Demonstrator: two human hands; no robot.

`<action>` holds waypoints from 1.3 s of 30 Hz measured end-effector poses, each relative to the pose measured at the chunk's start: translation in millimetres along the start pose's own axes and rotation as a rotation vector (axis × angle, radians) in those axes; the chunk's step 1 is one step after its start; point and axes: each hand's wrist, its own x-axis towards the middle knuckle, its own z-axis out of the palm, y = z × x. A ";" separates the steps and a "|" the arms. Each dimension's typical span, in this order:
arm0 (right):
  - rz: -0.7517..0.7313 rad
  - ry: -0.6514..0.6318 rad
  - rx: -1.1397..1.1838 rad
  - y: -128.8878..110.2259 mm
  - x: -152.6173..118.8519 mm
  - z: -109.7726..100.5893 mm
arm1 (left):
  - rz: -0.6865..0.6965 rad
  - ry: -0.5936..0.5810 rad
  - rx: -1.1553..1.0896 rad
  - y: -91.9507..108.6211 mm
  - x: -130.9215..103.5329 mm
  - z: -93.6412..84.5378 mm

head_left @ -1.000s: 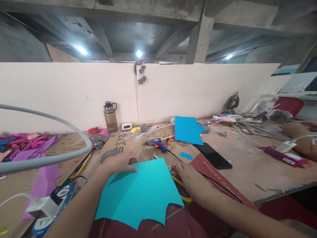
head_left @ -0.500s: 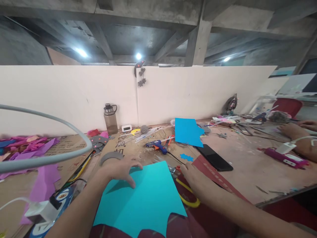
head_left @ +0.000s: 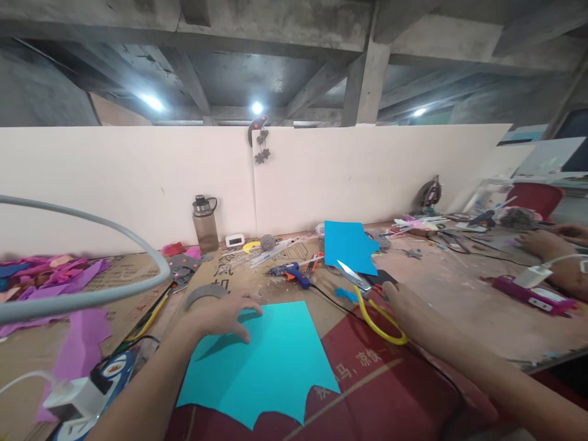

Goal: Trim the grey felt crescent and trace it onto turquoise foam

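My left hand (head_left: 227, 318) rests on the upper left of a turquoise sheet (head_left: 266, 361) with scalloped lower edges, its thumb and fingers spread. To the right, my right hand (head_left: 399, 303) has its fingers closed on scissors with yellow handles (head_left: 381, 324); the blades point up and left over the edge of a blue sheet (head_left: 346, 245). A small blue cut-out (head_left: 345, 294) lies beside the scissors. A black phone (head_left: 382, 277) is partly hidden by my right hand. A blue glue gun (head_left: 294, 274) lies beyond the turquoise sheet.
A bottle (head_left: 205, 226) and a small clock (head_left: 235, 240) stand by the white partition. Purple and pink felt (head_left: 82, 331) lies at left, near a white plug (head_left: 76, 398). At right are a purple power strip (head_left: 533, 294) and another person's hands (head_left: 537, 242).
My right hand has moved right with the scissors, which have lifted and now cover part of the phone's area. My left hand has barely moved; the turquoise sheet has shifted slightly.
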 end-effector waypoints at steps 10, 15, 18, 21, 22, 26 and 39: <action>0.087 -0.130 0.041 9.5 13.0 19.4 | -0.024 0.026 0.020 1.6 1.6 2.2; -0.016 -0.041 0.337 -31.0 24.9 -19.5 | 0.026 0.073 0.006 -8.4 11.4 9.7; -0.188 -0.137 0.614 -83.5 31.3 -34.1 | 0.072 0.108 -0.007 -16.6 19.1 15.2; -0.249 -0.393 0.864 -138.2 35.6 -34.3 | 0.106 0.175 -0.054 -24.9 25.1 18.2; -0.262 -0.451 0.935 -154.0 36.6 -32.8 | 0.100 0.192 -0.079 -27.2 26.1 18.1; -0.276 -0.552 1.147 -196.7 40.0 -24.4 | 0.032 0.160 -0.121 -29.6 24.9 15.7; -0.124 -0.568 1.385 -184.6 50.9 11.9 | -0.053 0.161 0.116 -33.1 25.9 19.2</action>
